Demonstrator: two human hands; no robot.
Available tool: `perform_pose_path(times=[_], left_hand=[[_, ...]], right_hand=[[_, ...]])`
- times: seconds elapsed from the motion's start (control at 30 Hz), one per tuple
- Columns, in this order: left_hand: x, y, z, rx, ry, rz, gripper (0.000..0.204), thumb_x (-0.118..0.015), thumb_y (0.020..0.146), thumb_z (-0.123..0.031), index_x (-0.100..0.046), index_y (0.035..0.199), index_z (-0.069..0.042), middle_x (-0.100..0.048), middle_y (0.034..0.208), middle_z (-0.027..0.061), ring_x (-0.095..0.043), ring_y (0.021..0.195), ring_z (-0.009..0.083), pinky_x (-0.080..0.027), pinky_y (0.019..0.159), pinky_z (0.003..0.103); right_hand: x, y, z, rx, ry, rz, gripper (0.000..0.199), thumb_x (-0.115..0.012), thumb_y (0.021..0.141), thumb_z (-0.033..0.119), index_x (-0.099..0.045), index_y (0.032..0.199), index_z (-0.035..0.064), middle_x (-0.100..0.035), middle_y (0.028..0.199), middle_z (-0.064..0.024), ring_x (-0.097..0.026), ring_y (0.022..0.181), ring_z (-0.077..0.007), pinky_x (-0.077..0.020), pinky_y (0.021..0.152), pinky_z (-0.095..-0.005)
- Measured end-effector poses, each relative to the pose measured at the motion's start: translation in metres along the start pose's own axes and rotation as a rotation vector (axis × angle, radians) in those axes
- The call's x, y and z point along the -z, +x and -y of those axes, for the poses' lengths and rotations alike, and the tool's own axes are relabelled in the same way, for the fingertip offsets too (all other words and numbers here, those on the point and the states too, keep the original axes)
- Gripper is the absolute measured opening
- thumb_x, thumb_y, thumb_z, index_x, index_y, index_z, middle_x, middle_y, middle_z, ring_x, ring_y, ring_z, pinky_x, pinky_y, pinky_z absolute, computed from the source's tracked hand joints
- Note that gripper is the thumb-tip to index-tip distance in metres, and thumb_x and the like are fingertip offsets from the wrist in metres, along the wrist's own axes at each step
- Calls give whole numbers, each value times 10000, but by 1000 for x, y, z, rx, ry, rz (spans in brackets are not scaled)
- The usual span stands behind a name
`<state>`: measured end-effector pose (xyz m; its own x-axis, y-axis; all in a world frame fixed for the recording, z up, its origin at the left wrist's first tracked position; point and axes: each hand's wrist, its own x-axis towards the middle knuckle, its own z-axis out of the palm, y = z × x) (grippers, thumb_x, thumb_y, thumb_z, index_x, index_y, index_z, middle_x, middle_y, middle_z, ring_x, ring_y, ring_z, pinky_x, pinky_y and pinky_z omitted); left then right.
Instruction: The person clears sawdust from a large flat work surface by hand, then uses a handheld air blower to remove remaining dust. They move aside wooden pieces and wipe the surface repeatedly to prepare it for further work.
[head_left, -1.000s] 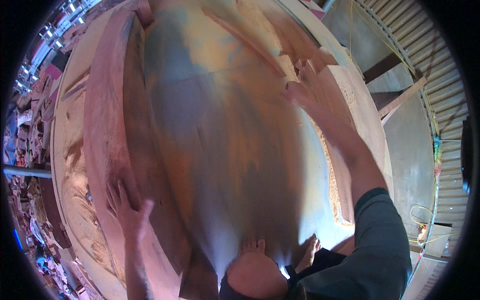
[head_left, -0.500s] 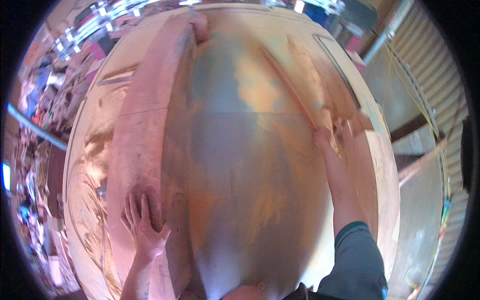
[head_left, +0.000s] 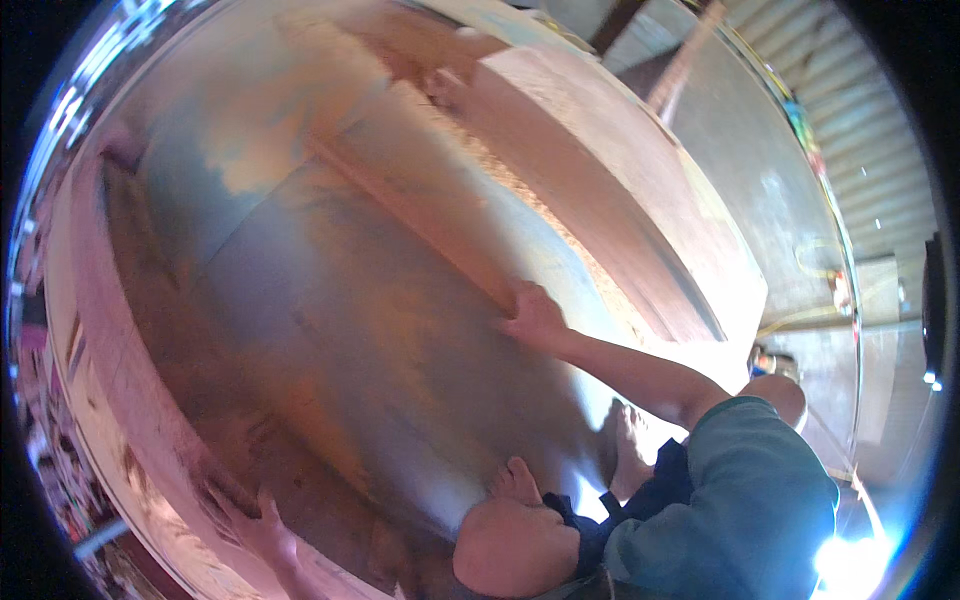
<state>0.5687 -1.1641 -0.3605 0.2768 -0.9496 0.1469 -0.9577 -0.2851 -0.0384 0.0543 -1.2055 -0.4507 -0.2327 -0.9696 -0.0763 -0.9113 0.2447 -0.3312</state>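
Observation:
My right hand (head_left: 537,318) is closed around the near end of a long, thin, reddish wooden strip (head_left: 420,225). The strip slants away to the far left over a broad, smooth surface (head_left: 330,300) with grey and orange-brown patches. At the lower left, my left hand (head_left: 255,530) rests with fingers apart on a thick, curved wooden beam (head_left: 140,350). Nothing shows in its grasp. Both my bare feet (head_left: 518,482) are near the bottom, beside my bent knee.
Another thick wooden piece (head_left: 600,200) lies on the right, with sawdust (head_left: 530,190) along its inner side. Beyond it are a grey floor (head_left: 760,170) and a corrugated wall (head_left: 850,90). Bright light glares at the lower right.
The view has swung to the right. My right hand has brought the strip nearer, toward the middle of the surface. My left hand remains on the beam.

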Motion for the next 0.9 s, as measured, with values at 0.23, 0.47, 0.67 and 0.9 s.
perform_pose_path(times=[0.23, 0.47, 0.67, 0.9], left_hand=[[-28, 9, 31, -75, -64, -53, 808, -602, 832, -501, -294, 1483, -134, -259, 1532, 133, -261, 1392, 318, -203, 1138, 478], [-82, 36, 71, -110, -218, -120, 767, -599, 878, -453, -296, 1470, -71, -298, 1515, 132, -309, 1370, 308, -256, 1142, 412], [-86, 38, 81, -99, -139, -158, 672, -570, 911, -371, -323, 1444, -44, -330, 1490, 149, -341, 1347, 301, -264, 1135, 392], [-33, 42, 12, -88, -21, -305, 550, -489, 963, -315, -375, 1399, 0, -383, 1448, 172, -372, 1318, 300, -273, 1123, 373]], right_hand=[[-13, -24, -10, -272, 148, 229, 448, -635, 797, 317, -545, 1074, -23, -636, 956, -230, -625, 909, -414, -501, 810, -490], [144, -79, -32, -217, 250, 364, 491, -590, 847, 412, -544, 1061, -27, -636, 914, -258, -629, 891, -396, -490, 781, -474], [314, -145, -147, -229, 154, 15, 432, -642, 833, 359, -521, 1071, 19, -633, 882, -189, -639, 827, -321, -502, 732, -439], [303, -290, -354, -632, -120, -561, 331, -736, 769, 312, -566, 856, 42, -577, 703, -146, -537, 622, -284, -453, 581, -400]])
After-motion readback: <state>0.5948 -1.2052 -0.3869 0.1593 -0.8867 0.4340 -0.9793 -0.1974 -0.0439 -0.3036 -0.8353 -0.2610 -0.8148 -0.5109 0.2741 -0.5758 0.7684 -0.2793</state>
